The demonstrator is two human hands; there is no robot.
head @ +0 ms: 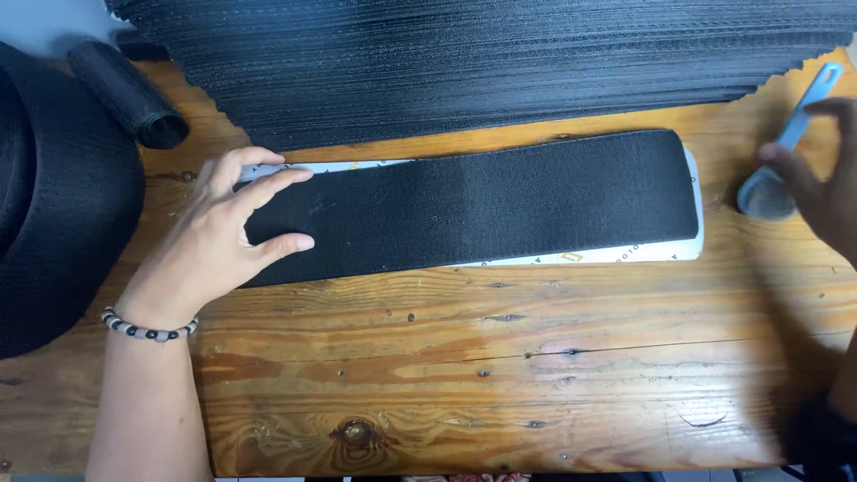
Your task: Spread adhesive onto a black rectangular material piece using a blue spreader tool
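1. Head view looks down on a knotty wooden table that fills most of the picture.
2. Stacked black mesh sheets with jagged edges lie across the far side of the table; their near edge is just behind the strip.
3. Big coil of black webbing sits at the left edge; a small rolled black mesh tube lies just beyond it.
4. Long black fabric strip lies flat across the table's middle, on top of a white template board whose edge shows along the near side and right end.
5. Left hand, beaded bracelet on the wrist, rests palm down with fingers spread on the strip's left end.
6. Right hand is blurred at the right edge, fingers curled on a grey-blue scissors-like tool just beyond the strip's right end; how firmly it grips I cannot tell.
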